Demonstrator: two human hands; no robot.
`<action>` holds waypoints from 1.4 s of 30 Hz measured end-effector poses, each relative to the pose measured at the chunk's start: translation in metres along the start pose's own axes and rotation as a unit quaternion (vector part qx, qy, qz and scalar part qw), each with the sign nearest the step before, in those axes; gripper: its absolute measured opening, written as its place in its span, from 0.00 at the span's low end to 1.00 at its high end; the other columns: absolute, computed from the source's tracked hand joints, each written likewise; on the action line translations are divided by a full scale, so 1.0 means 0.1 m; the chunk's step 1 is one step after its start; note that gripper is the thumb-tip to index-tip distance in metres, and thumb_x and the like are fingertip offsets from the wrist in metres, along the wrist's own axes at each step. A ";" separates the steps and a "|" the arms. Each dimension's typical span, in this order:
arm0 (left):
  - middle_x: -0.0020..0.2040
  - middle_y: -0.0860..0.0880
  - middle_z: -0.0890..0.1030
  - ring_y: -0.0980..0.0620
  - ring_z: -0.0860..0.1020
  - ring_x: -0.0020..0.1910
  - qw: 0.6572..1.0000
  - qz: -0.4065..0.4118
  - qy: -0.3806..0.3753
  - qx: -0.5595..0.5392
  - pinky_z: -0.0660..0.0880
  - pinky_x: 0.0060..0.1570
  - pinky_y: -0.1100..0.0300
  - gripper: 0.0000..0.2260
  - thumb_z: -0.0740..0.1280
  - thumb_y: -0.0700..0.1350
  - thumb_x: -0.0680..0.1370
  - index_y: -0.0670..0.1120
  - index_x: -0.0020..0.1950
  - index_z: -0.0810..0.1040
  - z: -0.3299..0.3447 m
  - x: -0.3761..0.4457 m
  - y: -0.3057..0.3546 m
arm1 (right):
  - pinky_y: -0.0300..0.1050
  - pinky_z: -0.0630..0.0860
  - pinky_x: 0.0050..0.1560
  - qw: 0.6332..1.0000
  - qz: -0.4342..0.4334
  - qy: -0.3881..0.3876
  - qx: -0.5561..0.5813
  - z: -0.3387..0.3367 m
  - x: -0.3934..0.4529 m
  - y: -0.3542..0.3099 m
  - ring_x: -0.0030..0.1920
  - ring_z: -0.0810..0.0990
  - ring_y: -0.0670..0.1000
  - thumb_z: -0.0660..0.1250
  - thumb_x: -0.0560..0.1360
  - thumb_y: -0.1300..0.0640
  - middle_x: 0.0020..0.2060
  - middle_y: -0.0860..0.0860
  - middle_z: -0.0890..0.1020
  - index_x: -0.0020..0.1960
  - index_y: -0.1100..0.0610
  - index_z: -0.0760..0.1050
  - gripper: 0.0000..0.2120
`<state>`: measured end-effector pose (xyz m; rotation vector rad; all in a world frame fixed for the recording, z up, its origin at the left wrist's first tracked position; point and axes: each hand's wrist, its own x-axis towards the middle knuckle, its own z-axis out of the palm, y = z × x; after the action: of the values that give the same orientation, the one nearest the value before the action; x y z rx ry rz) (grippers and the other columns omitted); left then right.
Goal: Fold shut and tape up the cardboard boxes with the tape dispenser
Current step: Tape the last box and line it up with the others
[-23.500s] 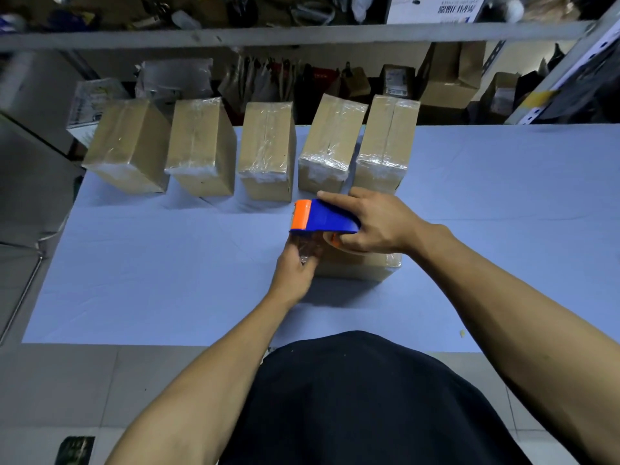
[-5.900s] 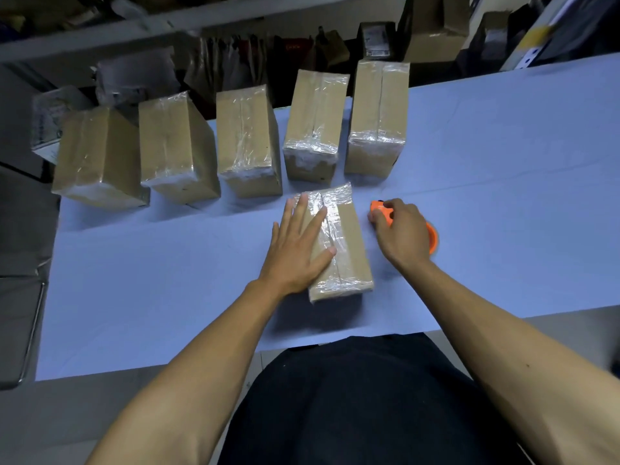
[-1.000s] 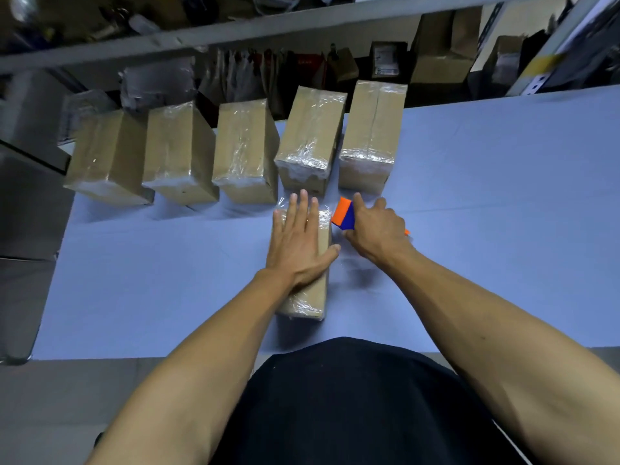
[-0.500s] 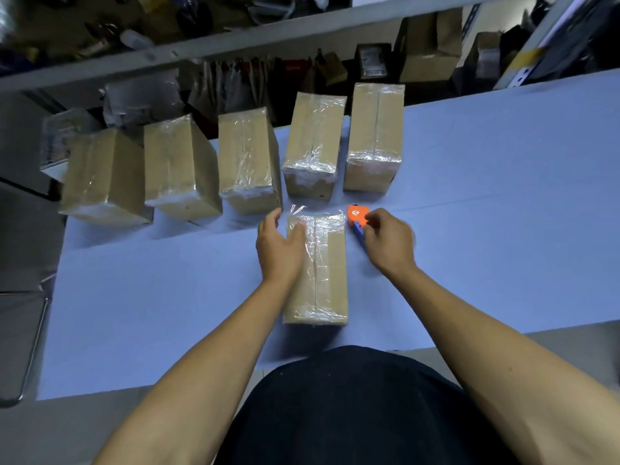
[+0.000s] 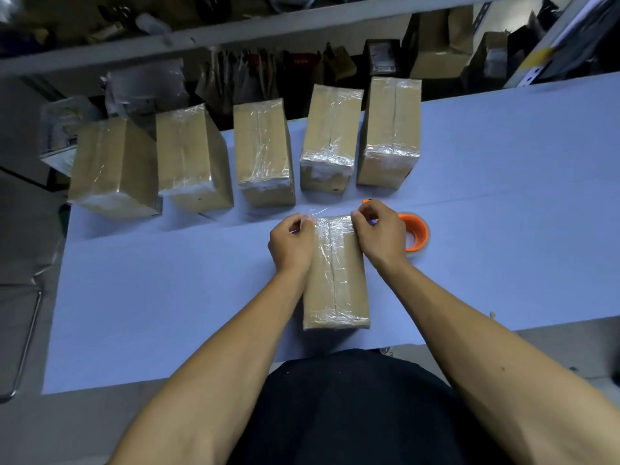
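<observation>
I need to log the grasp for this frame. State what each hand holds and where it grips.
Both hands work the near box at its far end: left hand and right hand each pinch the clear tape at a far top corner. The tape dispenser lies unheld.

No legible text, label, brand or number in view. Taped boxes (image 5: 336,276) plain; shelf (image 5: 235,25) items too blurred to read.

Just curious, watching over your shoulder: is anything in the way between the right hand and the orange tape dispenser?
Nothing visible. The tape dispenser lies on the table right behind the right hand, which pinches tape at the far end of the near box.
</observation>
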<state>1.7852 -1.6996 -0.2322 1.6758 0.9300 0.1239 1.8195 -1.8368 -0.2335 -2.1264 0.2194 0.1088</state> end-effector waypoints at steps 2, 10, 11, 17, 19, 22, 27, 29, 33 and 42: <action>0.33 0.57 0.79 0.57 0.76 0.33 1.000 -0.019 0.010 -0.019 0.72 0.36 0.66 0.09 0.71 0.46 0.75 0.51 0.35 0.78 -0.03 0.00 -0.05 | 0.51 0.75 0.47 1.000 -0.018 -0.015 -0.003 0.03 -0.03 0.00 0.40 0.76 0.49 0.67 0.76 0.55 0.37 0.46 0.79 0.41 0.54 0.76 0.06; 0.33 0.52 0.76 0.55 0.72 0.32 0.995 0.024 0.073 -0.057 0.71 0.37 0.59 0.12 0.69 0.44 0.75 0.48 0.33 0.72 -0.18 -0.05 0.04 | 0.51 0.72 0.41 0.998 -0.066 0.003 -0.004 0.08 -0.09 -0.30 0.37 0.74 0.50 0.66 0.76 0.51 0.35 0.49 0.77 0.38 0.55 0.72 0.11; 0.34 0.49 0.77 0.55 0.72 0.32 0.993 0.046 0.088 -0.062 0.71 0.37 0.59 0.12 0.69 0.43 0.74 0.48 0.32 0.71 -0.20 -0.03 0.13 | 0.51 0.71 0.41 0.997 -0.071 0.014 0.008 0.07 -0.06 -0.38 0.37 0.74 0.51 0.66 0.76 0.51 0.35 0.51 0.76 0.37 0.56 0.70 0.12; 0.37 0.51 0.73 0.60 0.71 0.32 0.973 0.167 0.133 -0.082 0.68 0.37 0.67 0.08 0.68 0.36 0.70 0.45 0.34 0.72 -0.28 0.00 0.49 | 0.44 0.67 0.40 0.989 -0.120 0.047 0.077 0.03 -0.01 -0.68 0.35 0.69 0.49 0.66 0.74 0.61 0.34 0.56 0.73 0.35 0.61 0.67 0.11; 0.38 0.48 0.76 0.61 0.73 0.34 0.972 0.153 0.142 -0.104 0.71 0.39 0.67 0.06 0.68 0.36 0.70 0.45 0.37 0.74 -0.28 -0.05 0.46 | 0.40 0.65 0.37 0.988 -0.122 0.048 0.082 0.05 -0.05 -0.69 0.33 0.66 0.45 0.66 0.72 0.63 0.31 0.51 0.70 0.33 0.58 0.65 0.12; 0.40 0.51 0.76 0.64 0.75 0.35 0.969 0.123 0.136 -0.166 0.71 0.39 0.72 0.07 0.66 0.32 0.72 0.42 0.46 0.73 -0.29 -0.13 0.47 | 0.45 0.63 0.35 0.991 -0.084 0.037 0.102 0.09 -0.09 -0.70 0.31 0.62 0.46 0.65 0.68 0.60 0.28 0.46 0.65 0.33 0.54 0.61 0.13; 0.50 0.58 0.76 0.69 0.76 0.45 0.985 0.041 0.022 -0.168 0.72 0.44 0.74 0.17 0.68 0.36 0.76 0.45 0.63 0.70 -0.31 -0.10 0.49 | 0.49 0.76 0.54 0.992 -0.016 -0.039 0.115 0.19 -0.11 -0.73 0.49 0.77 0.49 0.65 0.68 0.53 0.48 0.48 0.78 0.52 0.54 0.75 0.13; 0.51 0.59 0.79 0.68 0.78 0.45 0.989 0.027 -0.035 -0.143 0.74 0.45 0.71 0.18 0.71 0.40 0.75 0.50 0.62 0.71 -0.33 -0.10 0.45 | 0.51 0.75 0.62 0.992 0.004 -0.086 0.096 0.22 -0.14 -0.73 0.58 0.77 0.49 0.67 0.68 0.49 0.57 0.50 0.78 0.63 0.55 0.74 0.24; 0.49 0.56 0.84 0.57 0.82 0.49 0.990 0.035 -0.059 -0.122 0.79 0.53 0.58 0.12 0.68 0.41 0.75 0.55 0.55 0.78 -0.37 -0.05 0.41 | 0.54 0.81 0.51 0.983 0.016 -0.118 0.139 0.20 -0.17 -0.72 0.44 0.82 0.45 0.64 0.68 0.50 0.45 0.45 0.85 0.56 0.51 0.79 0.18; 0.70 0.51 0.75 0.53 0.76 0.64 0.990 -0.028 -0.060 -0.121 0.72 0.67 0.51 0.27 0.64 0.45 0.76 0.47 0.76 0.67 -0.39 -0.02 0.48 | 0.56 0.78 0.60 0.972 0.037 -0.188 0.137 0.11 -0.09 -0.72 0.56 0.82 0.49 0.61 0.74 0.47 0.55 0.47 0.84 0.63 0.50 0.77 0.20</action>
<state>1.7874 -1.6718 -0.1773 1.4166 0.8355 0.0921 1.8255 -1.7887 -0.1779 -1.7827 0.0811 0.4931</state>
